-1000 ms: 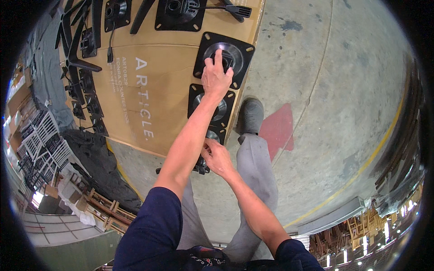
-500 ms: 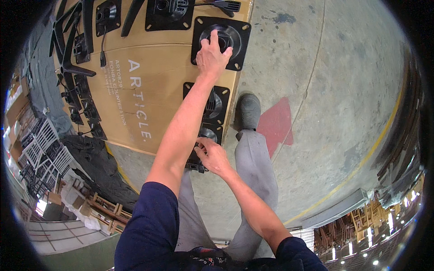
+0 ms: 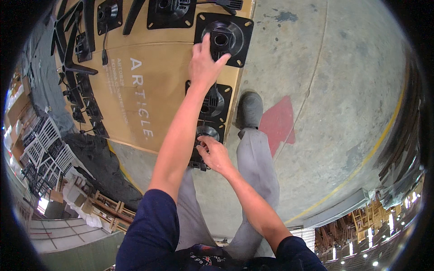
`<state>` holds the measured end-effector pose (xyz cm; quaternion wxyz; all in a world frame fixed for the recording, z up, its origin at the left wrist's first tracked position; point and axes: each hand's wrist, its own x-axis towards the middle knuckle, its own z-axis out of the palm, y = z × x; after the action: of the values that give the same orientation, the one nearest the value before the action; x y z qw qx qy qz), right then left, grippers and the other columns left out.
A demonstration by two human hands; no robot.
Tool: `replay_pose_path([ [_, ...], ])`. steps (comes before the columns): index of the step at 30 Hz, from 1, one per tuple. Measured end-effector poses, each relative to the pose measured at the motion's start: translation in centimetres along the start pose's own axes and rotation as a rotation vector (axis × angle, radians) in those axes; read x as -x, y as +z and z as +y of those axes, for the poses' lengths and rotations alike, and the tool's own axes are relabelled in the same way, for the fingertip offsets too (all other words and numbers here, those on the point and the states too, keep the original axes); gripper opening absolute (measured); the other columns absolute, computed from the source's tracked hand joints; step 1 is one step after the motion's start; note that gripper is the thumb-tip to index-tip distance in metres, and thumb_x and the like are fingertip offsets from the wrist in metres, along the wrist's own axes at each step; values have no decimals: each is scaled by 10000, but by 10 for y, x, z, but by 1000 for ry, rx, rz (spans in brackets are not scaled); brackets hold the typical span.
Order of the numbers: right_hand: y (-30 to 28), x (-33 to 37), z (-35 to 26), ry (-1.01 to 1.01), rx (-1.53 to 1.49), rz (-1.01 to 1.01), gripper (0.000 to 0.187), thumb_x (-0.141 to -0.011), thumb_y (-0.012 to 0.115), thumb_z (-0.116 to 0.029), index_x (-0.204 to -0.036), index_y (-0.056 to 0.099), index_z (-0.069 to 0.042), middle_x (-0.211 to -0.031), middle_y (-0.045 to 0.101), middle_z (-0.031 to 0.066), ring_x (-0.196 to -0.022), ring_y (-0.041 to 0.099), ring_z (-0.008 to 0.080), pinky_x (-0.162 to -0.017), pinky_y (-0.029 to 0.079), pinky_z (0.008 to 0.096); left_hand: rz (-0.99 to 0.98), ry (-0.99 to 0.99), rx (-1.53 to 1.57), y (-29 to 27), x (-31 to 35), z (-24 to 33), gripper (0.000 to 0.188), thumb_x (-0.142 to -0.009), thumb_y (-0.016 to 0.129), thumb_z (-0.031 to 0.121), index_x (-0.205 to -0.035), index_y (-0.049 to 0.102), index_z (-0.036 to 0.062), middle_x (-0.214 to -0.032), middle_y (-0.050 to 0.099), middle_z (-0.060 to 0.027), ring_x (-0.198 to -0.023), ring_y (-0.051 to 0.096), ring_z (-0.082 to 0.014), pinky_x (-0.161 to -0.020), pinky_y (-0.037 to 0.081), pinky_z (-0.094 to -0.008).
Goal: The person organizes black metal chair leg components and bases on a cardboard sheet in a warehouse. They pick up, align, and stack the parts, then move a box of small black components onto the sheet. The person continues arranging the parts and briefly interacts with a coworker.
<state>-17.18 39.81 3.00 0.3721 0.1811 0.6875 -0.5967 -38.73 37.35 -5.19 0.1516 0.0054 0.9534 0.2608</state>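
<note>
Over the carton's right side, my left hand (image 3: 203, 65) reaches to the far black swivel seat plate (image 3: 242, 45). Its fingers are spread at the plate's near left corner, gripping nothing. This square plate has slotted corners and a round raised centre with a hole. Closer to me lies a second seat plate (image 3: 219, 108), with a dark paddle-ended lever across it, partly under my left wrist. My right hand (image 3: 214, 156) is at the nearest seat plate (image 3: 209, 131), thumb and bent fingers apart by its left side. My left forearm hides part of that plate.
The plates lie on a large brown carton (image 3: 167, 67). More seat plates (image 3: 171, 13) and black branched legs (image 3: 68, 45) cover its far and left parts. Concrete floor (image 3: 339, 90) with a red mark (image 3: 278, 122) is at right; my shoe (image 3: 250, 110) stands beside the carton.
My left hand has drawn back and left off the far seat plate's centre, uncovering its hole. My right hand stays by the nearest plate, its fingers slightly shifted.
</note>
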Motion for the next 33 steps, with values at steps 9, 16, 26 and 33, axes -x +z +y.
replay_pose_path([
  [9,11,-2,4,-37,27,5,304,-826,547,-204,-1058,548,-7,-877,588,135,-738,589,266,-680,465,374,-358,-338,-79,-4,148,-89,492,-785,628,258,-1164,464,-9,-992,557,-207,-903,563,-378,-765,452,-453],
  [16,13,-1,6,55,18,-21,308,-814,553,-216,-1041,553,-8,-891,596,148,-811,591,296,-713,464,395,-181,-215,-38,16,141,-93,329,-770,616,151,-1034,505,-12,-936,574,-224,-887,549,-412,-751,438,-454],
  [26,-164,-188,33,-182,577,816,500,-849,503,-295,-1194,433,59,-1124,510,283,-1020,508,420,-859,420,457,-224,-53,7,24,125,-88,243,-781,581,81,-999,507,5,-919,560,-197,-856,553,-393,-713,446,-456],
  [33,-177,-231,-9,-38,580,515,437,-812,489,-286,-1046,492,83,-1057,528,315,-975,527,435,-856,425,460,-179,-90,46,18,110,-86,244,-813,565,107,-1015,493,-9,-956,555,-209,-875,543,-408,-725,444,-460],
])
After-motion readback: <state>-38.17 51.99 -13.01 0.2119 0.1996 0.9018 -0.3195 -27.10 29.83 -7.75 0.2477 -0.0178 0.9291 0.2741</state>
